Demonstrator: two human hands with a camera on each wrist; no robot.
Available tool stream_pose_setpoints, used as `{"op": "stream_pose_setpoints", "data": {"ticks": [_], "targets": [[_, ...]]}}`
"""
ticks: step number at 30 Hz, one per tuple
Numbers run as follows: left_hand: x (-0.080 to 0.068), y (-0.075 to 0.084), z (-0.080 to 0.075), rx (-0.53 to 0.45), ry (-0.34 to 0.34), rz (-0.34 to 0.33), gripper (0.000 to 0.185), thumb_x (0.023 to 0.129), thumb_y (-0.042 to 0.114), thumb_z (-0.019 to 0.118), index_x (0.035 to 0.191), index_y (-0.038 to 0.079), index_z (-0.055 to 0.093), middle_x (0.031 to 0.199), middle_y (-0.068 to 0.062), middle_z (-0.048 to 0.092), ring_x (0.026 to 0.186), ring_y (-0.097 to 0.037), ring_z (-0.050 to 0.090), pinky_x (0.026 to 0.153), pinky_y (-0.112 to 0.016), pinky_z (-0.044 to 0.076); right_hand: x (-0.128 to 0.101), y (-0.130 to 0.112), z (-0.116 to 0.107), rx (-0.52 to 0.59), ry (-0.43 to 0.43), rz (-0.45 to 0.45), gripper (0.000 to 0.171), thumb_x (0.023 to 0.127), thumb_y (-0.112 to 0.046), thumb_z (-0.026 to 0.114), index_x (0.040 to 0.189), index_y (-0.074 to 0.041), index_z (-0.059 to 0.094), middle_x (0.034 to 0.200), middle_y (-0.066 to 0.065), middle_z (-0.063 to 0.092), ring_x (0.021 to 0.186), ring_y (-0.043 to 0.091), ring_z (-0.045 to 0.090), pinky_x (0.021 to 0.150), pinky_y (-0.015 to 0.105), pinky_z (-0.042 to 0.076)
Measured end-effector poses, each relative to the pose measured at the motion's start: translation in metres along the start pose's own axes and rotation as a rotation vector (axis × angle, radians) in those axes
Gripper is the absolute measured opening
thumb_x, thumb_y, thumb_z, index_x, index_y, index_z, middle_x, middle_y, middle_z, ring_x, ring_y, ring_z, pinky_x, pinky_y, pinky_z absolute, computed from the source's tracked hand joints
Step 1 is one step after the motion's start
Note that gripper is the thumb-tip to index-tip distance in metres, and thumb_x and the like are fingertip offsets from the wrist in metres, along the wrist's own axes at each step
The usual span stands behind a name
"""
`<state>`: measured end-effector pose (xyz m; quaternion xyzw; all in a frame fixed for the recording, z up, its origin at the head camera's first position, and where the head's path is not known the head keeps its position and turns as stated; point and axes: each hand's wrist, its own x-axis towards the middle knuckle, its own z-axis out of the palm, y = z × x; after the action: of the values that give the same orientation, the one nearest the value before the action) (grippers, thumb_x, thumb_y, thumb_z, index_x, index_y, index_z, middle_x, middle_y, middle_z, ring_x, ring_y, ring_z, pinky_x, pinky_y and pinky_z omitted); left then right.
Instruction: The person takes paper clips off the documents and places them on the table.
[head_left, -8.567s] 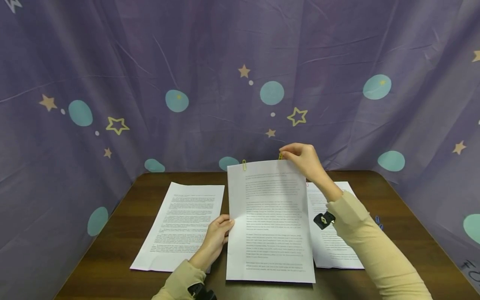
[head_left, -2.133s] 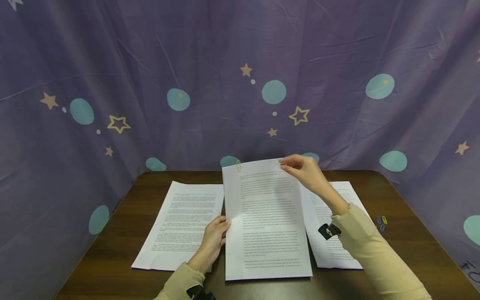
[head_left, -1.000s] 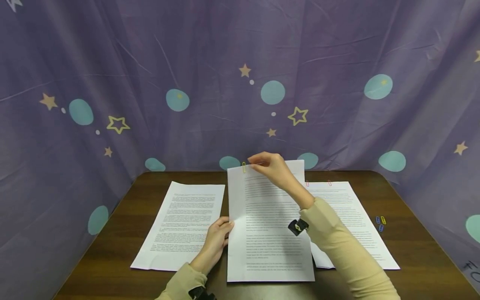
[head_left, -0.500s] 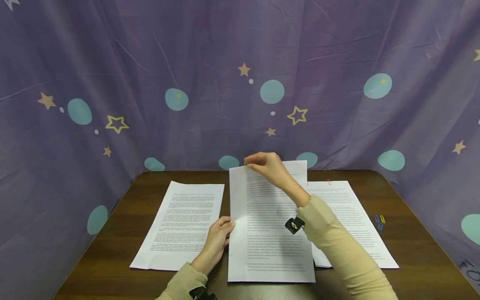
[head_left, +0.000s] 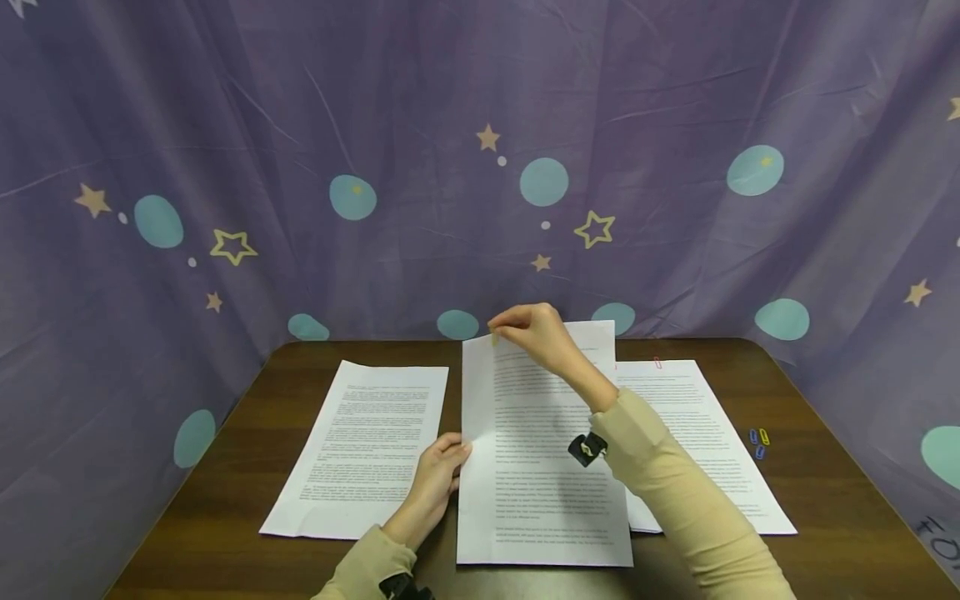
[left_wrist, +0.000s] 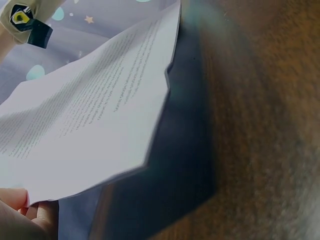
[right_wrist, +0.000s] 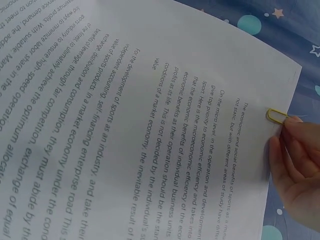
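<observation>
A stack of printed paper (head_left: 547, 492) is held tilted up over the middle of the table. My left hand (head_left: 435, 479) pinches its left edge, thumb on the front. In the left wrist view, the lower edge of the paper (left_wrist: 115, 145) stands off the table above its shadow. My right hand (head_left: 540, 337) is at the top edge and pinches a yellow paper clip (right_wrist: 274, 116) between thumb and fingertips. The looped end of that clip still overlaps the page in the right wrist view, while the fingers cover its outer end.
Another printed stack (head_left: 360, 450) lies on the left of the table (head_left: 217, 475). On the right is a third stack (head_left: 712, 450) with a red paper clip (head_left: 657, 362) on its top edge. Beside it lie a loose yellow clip (head_left: 764, 437) and two blue clips (head_left: 753, 436).
The yellow clip from the top right was taken off and now lies beside the blue clips. My right hand has moved left and grips the other yellow clip; the left hand stays put.
</observation>
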<state>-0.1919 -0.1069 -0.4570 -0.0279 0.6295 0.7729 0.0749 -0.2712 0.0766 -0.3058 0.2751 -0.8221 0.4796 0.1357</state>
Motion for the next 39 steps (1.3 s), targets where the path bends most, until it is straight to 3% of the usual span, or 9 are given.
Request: {"op": "stream_pose_setpoints", "data": {"ticks": [9,21,39], "targets": [[0.001,0.0,0.001,-0.013,0.0,0.004,0.014,0.088,0.004,0.05,0.099,-0.003,0.05,0.078,0.002,0.061,0.063,-0.007,0.057,0.051,-0.021,0.047,0.0,0.001,0.0,0.047,0.028,0.014,0.012,0.082,-0.005,0.062,0.091,-0.002,0.069,0.089,0.01,0.067,0.082,0.018,0.063,0.07,0.025,0.051],[0.0,0.002,0.0,-0.007,0.001,0.015,0.016,0.088,0.006,0.05,0.101,-0.004,0.049,0.08,0.002,0.061,0.063,-0.008,0.057,0.051,-0.02,0.046,-0.001,0.001,-0.005,0.241,0.131,0.107,0.016,0.081,-0.005,0.063,0.093,0.003,0.066,0.09,0.016,0.066,0.077,0.022,0.063,0.068,0.029,0.051],[0.001,0.004,-0.002,-0.007,0.022,-0.002,0.017,0.088,0.005,0.05,0.102,-0.005,0.05,0.08,0.001,0.061,0.065,-0.008,0.058,0.052,-0.021,0.047,-0.015,0.004,-0.026,0.251,0.138,0.176,0.017,0.083,-0.01,0.061,0.097,-0.001,0.066,0.092,0.015,0.066,0.079,0.018,0.063,0.074,0.034,0.05]]}}
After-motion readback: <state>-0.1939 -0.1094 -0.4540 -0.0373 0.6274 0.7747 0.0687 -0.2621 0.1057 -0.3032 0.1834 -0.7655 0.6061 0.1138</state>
